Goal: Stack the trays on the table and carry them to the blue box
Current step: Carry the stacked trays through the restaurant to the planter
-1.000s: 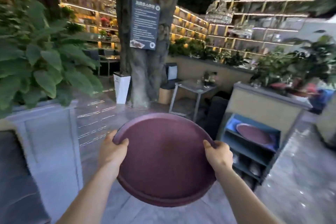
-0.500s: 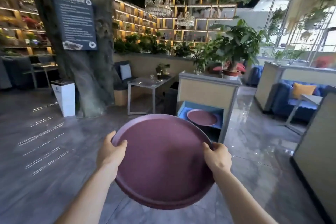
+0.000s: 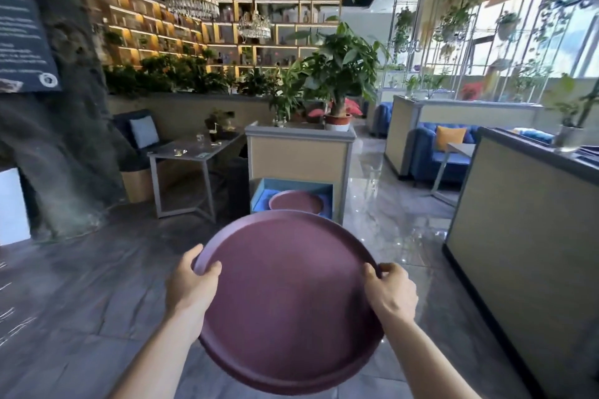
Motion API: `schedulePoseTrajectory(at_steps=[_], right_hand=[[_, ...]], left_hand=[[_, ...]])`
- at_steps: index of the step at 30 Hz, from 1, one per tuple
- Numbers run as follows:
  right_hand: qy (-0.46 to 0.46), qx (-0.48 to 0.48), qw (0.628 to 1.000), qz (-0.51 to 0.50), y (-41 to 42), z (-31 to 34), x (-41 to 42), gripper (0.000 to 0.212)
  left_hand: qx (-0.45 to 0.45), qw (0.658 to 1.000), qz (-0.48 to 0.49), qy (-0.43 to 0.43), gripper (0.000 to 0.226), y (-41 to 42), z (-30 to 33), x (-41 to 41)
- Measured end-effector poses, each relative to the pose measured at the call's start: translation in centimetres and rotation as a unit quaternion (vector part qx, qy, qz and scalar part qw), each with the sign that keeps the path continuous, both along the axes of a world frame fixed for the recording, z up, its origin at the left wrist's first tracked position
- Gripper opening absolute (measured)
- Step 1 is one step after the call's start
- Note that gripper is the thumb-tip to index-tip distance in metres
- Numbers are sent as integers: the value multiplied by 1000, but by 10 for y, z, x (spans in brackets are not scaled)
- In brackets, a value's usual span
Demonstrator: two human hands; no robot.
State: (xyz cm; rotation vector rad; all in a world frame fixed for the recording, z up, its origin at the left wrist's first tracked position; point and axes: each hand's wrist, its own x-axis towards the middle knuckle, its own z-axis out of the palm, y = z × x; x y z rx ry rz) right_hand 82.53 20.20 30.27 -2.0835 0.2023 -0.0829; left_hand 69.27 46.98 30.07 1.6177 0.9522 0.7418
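Note:
I hold a stack of round maroon trays (image 3: 288, 298) level in front of me, over the floor. My left hand (image 3: 189, 290) grips the stack's left rim, thumb on top. On the right rim sits my right hand (image 3: 390, 293), gripping the same way. Straight ahead, just beyond the stack's far edge, the blue box (image 3: 261, 192) sits in the lower opening of a beige cabinet (image 3: 299, 157). Another maroon tray (image 3: 296, 201) lies inside it; the stack hides the box's front part.
A grey table (image 3: 191, 152) with glasses stands left of the cabinet, next to a large tree trunk (image 3: 55, 139). A beige counter (image 3: 525, 246) borders my right side. Potted plants (image 3: 338, 81) top the cabinet. Glossy floor runs between cabinet and counter toward blue sofas (image 3: 442, 152).
My view has swung right and moved forward: the cabinet with the blue box went from the right side to straight ahead and closer. Both hands keep the same grip on the trays.

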Motion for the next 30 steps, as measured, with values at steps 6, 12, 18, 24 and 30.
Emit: schedulePoseTrajectory(at_steps=[6,12,18,24,30], right_hand=[[-2,-5,1000,-14,22,-11,41,37],[4,-12,1000,-26,81,-14,102,38],[2,-21,999,-37,159,-4,172,36],[0,-38,997,-63,229,-12,229,38],[-13,-46,994,-93,269,-20,276,32]], left_hand=[[6,1000,-8,16,51,20,-12,51],[-6,1000,-19,21,51,83,-24,120],[-6,999,-30,26,52,166,-21,199],[-4,997,-54,51,52,237,-29,271],[-9,996,-63,70,51,275,-47,322]])
